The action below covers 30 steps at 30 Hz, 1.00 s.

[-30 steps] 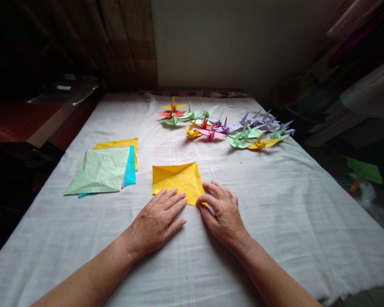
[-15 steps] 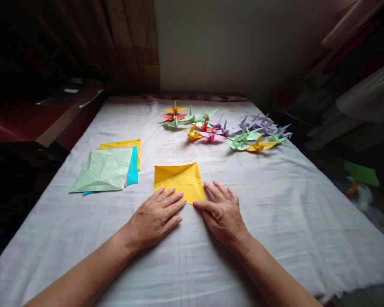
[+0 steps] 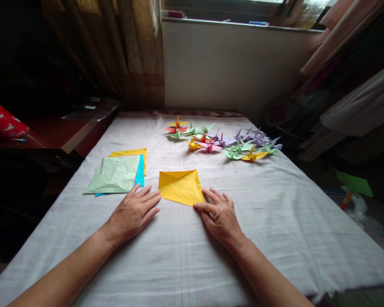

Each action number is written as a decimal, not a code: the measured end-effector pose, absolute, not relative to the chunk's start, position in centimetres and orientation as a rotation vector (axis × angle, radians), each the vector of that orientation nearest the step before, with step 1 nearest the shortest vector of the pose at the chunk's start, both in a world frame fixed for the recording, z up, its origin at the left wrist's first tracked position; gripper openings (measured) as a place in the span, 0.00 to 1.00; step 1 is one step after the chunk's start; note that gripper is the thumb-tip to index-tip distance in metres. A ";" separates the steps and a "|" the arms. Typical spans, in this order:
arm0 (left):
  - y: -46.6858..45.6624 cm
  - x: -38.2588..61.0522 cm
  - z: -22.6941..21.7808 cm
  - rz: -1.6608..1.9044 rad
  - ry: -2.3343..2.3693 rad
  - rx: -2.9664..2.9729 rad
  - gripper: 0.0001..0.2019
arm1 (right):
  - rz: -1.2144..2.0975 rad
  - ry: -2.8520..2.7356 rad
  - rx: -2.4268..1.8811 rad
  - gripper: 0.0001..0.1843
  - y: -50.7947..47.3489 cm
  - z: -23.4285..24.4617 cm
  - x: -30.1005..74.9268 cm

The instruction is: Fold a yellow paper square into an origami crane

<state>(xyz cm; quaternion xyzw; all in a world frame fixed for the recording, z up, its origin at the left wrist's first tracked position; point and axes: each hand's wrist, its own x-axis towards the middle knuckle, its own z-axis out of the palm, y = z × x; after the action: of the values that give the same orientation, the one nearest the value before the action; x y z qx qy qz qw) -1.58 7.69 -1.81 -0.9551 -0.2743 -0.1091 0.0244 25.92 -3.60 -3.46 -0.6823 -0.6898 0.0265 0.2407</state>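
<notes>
A creased yellow sheet of paper (image 3: 181, 186) lies in front of me with its near side folded over along a slanting edge. My left hand (image 3: 132, 211) rests flat on the cloth, fingers outstretched, its fingertips at the sheet's left corner and close to the paper pile. At the sheet's lower right corner, my right hand (image 3: 220, 215) lies with fingers spread, its index fingertip touching the paper. To the left is a pile of creased square papers, with a pale green sheet (image 3: 115, 174) on top and a blue sheet (image 3: 140, 170) and a yellow sheet (image 3: 128, 152) showing beneath.
Several folded paper cranes (image 3: 211, 146) in different colours stand at the table's far side. A pale cloth (image 3: 185, 256) covers the table. Beyond the left edge is a dark red surface (image 3: 60, 132) with a red container (image 3: 6, 123). Clothes (image 3: 355, 111) hang at the right.
My left hand has slid left off the yellow sheet towards the pile. My right hand stays at the sheet's corner. The view has tilted up, bringing a window ledge into sight.
</notes>
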 end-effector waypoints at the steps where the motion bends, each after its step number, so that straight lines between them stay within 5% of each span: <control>1: 7.6 -1.5 -1.8 -0.358 -0.868 -2.927 0.19 | 0.065 -1.888 -1.863 0.13 -3.6 -3.5 25.9; 22: 4.1 4.1 -1.3 -0.419 -1.035 -2.876 0.18 | 0.061 -1.903 -1.702 0.21 -2.8 -4.4 26.4; 30: 6.2 4.7 -1.0 -0.419 -1.018 -2.923 0.13 | -0.286 -2.114 -1.688 0.25 2.2 -2.2 29.7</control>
<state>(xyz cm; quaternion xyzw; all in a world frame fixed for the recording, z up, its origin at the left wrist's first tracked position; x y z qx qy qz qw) 4.70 6.18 -1.05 -0.9358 -0.3260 -0.1342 0.0092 29.73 2.18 -2.21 -0.6067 -0.7600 -0.1028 0.2091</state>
